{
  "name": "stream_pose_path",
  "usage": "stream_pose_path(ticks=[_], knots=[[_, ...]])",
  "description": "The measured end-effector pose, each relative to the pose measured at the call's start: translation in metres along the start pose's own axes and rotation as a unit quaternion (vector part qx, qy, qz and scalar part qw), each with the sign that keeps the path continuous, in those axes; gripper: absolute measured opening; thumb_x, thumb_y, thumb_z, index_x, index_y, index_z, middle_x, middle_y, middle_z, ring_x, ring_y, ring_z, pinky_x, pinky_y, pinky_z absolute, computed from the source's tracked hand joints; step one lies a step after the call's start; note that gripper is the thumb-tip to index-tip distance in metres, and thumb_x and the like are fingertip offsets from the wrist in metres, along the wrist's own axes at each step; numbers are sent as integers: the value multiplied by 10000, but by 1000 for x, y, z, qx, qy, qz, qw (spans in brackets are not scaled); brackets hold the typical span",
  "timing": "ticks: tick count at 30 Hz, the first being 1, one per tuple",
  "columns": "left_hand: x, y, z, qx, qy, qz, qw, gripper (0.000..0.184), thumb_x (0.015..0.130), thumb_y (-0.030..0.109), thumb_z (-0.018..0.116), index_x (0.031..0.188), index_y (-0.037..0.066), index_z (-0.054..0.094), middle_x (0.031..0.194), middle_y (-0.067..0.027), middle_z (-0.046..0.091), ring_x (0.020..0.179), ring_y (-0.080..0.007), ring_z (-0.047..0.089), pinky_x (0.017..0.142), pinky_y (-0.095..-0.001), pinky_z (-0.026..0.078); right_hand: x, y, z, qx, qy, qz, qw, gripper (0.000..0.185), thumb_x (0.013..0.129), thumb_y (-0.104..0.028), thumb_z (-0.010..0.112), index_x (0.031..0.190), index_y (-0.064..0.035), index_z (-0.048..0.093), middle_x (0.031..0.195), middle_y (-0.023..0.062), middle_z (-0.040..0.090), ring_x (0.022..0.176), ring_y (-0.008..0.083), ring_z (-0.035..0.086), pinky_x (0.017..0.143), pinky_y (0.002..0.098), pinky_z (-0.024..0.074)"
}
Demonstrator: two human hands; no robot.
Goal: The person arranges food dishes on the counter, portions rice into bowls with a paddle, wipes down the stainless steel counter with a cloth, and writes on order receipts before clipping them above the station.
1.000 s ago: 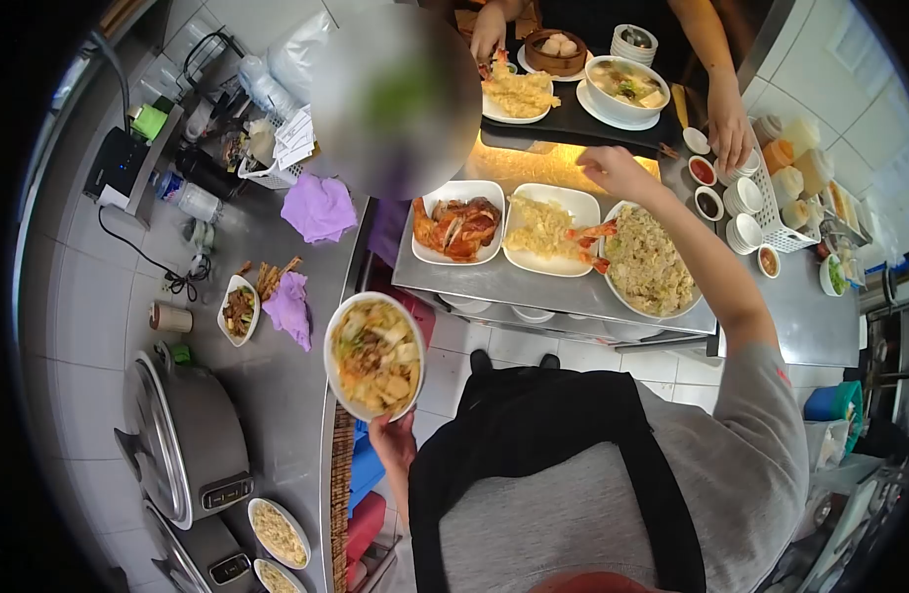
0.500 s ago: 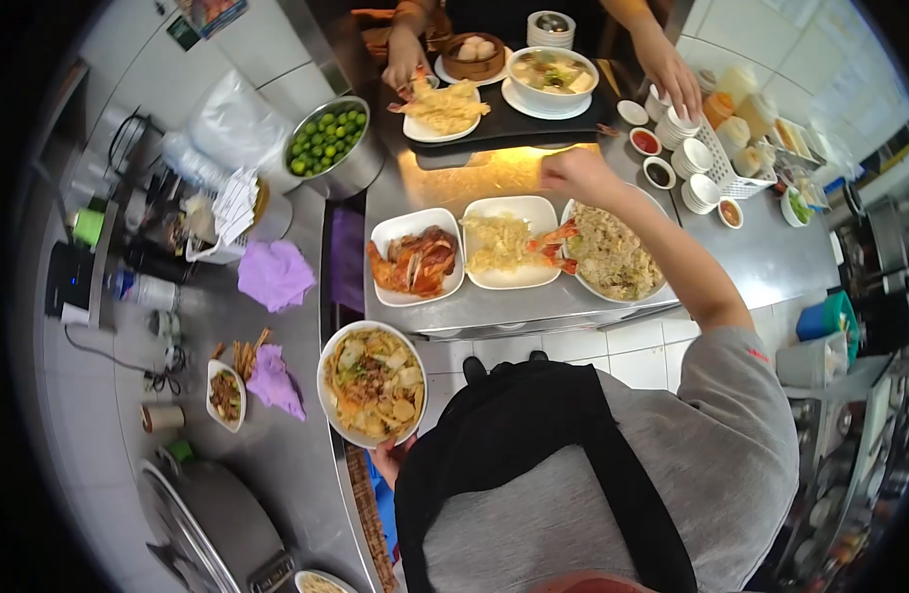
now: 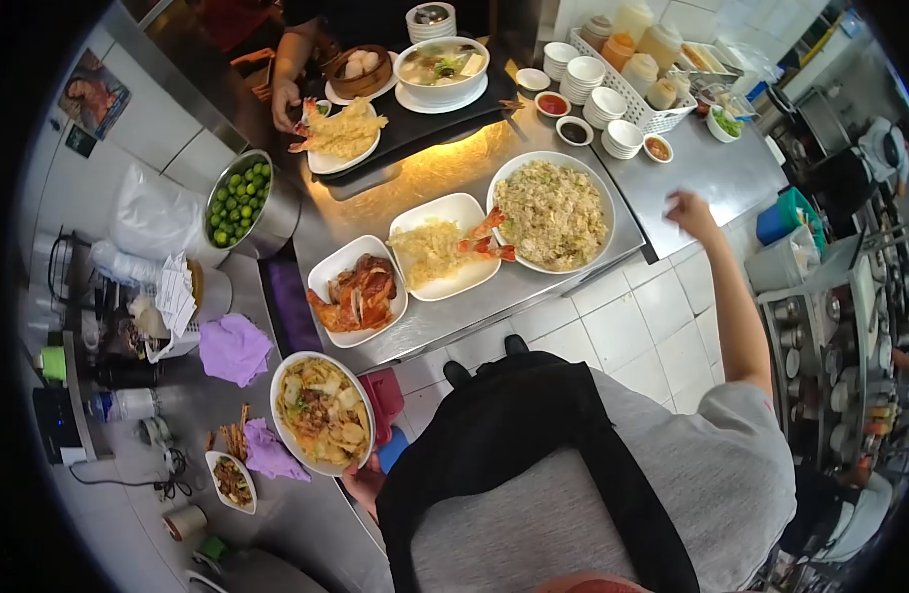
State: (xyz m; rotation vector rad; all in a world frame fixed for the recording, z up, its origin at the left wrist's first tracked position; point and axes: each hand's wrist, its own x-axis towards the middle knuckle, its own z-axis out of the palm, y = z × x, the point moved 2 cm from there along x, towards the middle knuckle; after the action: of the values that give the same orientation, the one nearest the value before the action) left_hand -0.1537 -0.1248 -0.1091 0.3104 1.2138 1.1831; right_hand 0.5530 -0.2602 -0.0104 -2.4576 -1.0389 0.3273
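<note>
My left hand [image 3: 366,483] grips the lower rim of a white bowl [image 3: 322,412] filled with cabbage, tofu and minced topping, held above the edge of the left counter. My right hand [image 3: 687,211] is raised over the right-hand counter, its fingers curled in with nothing visible in them. On the counter before me stand a white dish of roast chicken [image 3: 353,296], a square dish of tempura shrimp [image 3: 445,245] and a large plate of fried rice [image 3: 550,215].
Behind them, a black tray [image 3: 435,124] carries soup, tempura and a bamboo steamer; another person's hand [image 3: 287,100] rests at the tempura plate. Stacked sauce cups [image 3: 604,106] and a bottle basket [image 3: 662,121] stand right. Left are a pot of green limes [image 3: 239,206] and purple cloths [image 3: 234,349].
My view has turned to the right. My right hand has swung from over the fried rice out to the right. The other person's hand has left the sauce cups. My left hand still holds the bowl.
</note>
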Motion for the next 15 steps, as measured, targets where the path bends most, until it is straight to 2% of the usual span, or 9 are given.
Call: stream_pose_path(ticks=[1, 2, 3, 5, 7, 10, 13, 15], knots=[[-6, 5, 16, -19, 8, 4, 1000, 541, 696, 144, 529, 1217, 44, 422, 1087, -100, 570, 861, -217, 613, 638, -244, 530, 32, 12, 0, 28, 83, -46, 995, 449, 637, -143, 725, 1017, 4, 537, 767, 165, 609, 666, 259, 600, 594, 350, 478], [-7, 8, 22, -23, -15, 38, 999, 523, 703, 127, 519, 1211, 54, 417, 1110, -94, 557, 873, -227, 611, 639, -267, 538, 55, 7, -3, -42, 125, -21, 991, 575, 614, -173, 744, 1102, -6, 489, 913, 206, 588, 828, 308, 587, 698, 377, 469], [-9, 9, 24, -18, -8, 46, 999, 523, 702, 124, 519, 1209, 57, 412, 1117, -94, 552, 877, -230, 610, 637, -278, 541, 86, 28, 3, -111, 160, -79, 978, 729, 584, -205, 769, 1183, 14, 416, 1008, 227, 564, 961, 361, 539, 822, 398, 435], [-13, 15, 25, -3, 3, 61, 998, 524, 699, 118, 521, 1207, 64, 404, 1130, -95, 543, 884, -235, 608, 635, -300, 547, 136, 60, 16, -130, 165, -41, 977, 853, 526, -245, 797, 1213, 45, 383, 1073, 251, 538, 1043, 370, 499, 903, 390, 397], [-21, 13, 24, -14, 26, 75, 997, 523, 693, 99, 523, 1199, 66, 396, 1129, -107, 539, 859, -247, 615, 605, -311, 555, 156, 64, 19, -119, 130, -5, 984, 923, 470, -292, 810, 1208, 69, 389, 1075, 261, 538, 1046, 369, 504, 906, 374, 407], [-41, 10, 31, -6, 46, 84, 995, 534, 689, 90, 530, 1205, 65, 392, 1125, -114, 539, 835, -253, 622, 588, -297, 557, 175, 63, 24, -106, 54, 5, 993, 853, 478, -271, 801, 1173, 64, 438, 1046, 219, 570, 1001, 316, 549, 852, 372, 434], [-56, 2, 37, -18, 65, 73, 995, 550, 689, 88, 537, 1217, 69, 385, 1122, -117, 540, 815, -256, 626, 570, -280, 556, 175, 65, 22, -74, 44, 12, 996, 764, 487, -263, 765, 1114, 65, 476, 1036, 251, 558, 991, 347, 538, 850, 376, 439], [-61, -6, 32, -30, 63, 81, 994, 560, 691, 91, 541, 1227, 70, 379, 1121, -118, 540, 810, -255, 628, 564, -270, 555, 170, 67, 20, -57, 5, 22, 998, 713, 491, -247, 755, 1081, 55, 491, 1015, 239, 565, 959, 341, 547, 837, 379, 443]])
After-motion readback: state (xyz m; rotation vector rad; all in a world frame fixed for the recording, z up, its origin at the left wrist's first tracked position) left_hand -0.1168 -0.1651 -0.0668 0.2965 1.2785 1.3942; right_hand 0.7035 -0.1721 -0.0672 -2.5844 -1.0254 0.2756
